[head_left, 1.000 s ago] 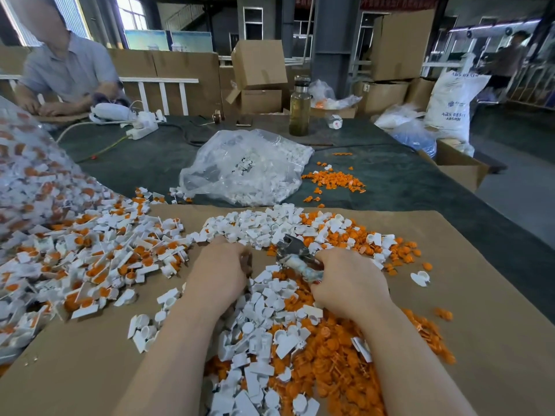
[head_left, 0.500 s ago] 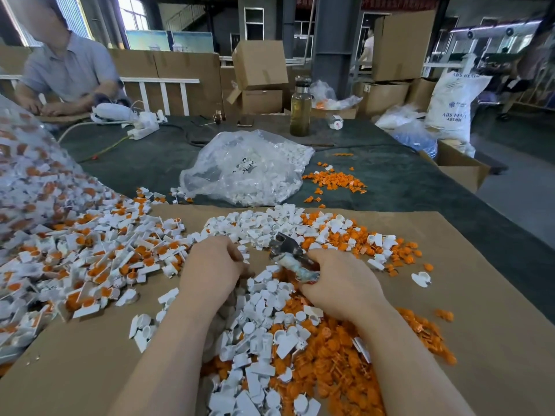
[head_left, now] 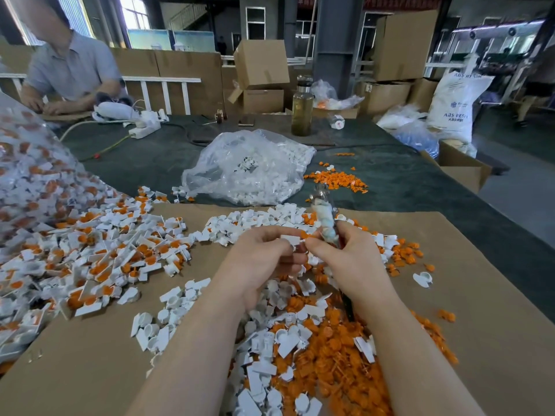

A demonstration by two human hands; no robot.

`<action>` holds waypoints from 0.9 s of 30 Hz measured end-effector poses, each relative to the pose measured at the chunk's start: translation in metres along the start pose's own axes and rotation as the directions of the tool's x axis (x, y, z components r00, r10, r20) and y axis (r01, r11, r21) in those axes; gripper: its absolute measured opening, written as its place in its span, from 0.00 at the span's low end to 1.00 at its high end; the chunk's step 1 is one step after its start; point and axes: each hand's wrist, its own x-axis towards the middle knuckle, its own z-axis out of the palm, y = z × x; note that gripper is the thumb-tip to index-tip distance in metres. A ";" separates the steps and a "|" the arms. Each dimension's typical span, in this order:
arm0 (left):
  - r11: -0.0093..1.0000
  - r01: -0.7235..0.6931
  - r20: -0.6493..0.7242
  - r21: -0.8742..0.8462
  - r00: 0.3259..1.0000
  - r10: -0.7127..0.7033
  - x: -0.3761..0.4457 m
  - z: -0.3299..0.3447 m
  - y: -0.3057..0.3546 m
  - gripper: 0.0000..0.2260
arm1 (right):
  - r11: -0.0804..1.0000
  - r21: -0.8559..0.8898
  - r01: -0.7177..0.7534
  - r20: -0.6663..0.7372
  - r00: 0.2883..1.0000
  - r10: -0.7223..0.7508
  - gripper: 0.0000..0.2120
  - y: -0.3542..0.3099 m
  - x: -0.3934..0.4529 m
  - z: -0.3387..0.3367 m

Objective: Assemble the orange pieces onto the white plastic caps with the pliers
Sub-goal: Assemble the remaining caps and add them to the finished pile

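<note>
1. Warehouse interior, stacked cardboard boxes (head_left: 260,64) at back, dark green cloth table (head_left: 399,178) with a brown cardboard sheet (head_left: 495,295) as the worktop on its near part.
2. Worktop contents: mixed heap of loose white caps (head_left: 261,349) and orange pieces (head_left: 333,367) at near centre; large spread of what look like finished caps (head_left: 99,253) toward the left edge; clear bag of white parts (head_left: 249,169) just past the far edge; small orange pile (head_left: 336,178) on the cloth beyond it.
3. Left hand (head_left: 264,265) raised above the heap, fingers curled, pinching one white cap (head_left: 290,239) at the fingertips.
4. Right hand (head_left: 345,259) raised beside it, fingertips meeting the left hand's at the cap; an orange piece (head_left: 304,234) shows right at the cap. Palm and lower fingers also wrap the pliers (head_left: 325,219), head pointing up and away, handle end poking out below the wrist.
5. Both forearms come in from the near edge, wrists lifted, hands touching at mid-worktop.
6. Step judged: seating the orange piece into the cap by hand before the pliers squeeze.
7. To do it well: line the orange piece square with the cap socket, keep the cap pinched by its flat tab, then swing the pliers down and press evenly; a tilted piece likely jams or pops out.
8. Whether the piece is already seated: cannot tell, fingers hide it.
9. Second person (head_left: 72,70) seated at far left corner, working separately.
</note>
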 end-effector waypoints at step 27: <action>0.979 -0.105 -0.147 0.176 0.980 0.132 -0.001 0.005 -0.004 0.04 | 0.991 0.115 0.070 -0.028 0.997 -0.067 0.04 -0.005 -0.003 0.001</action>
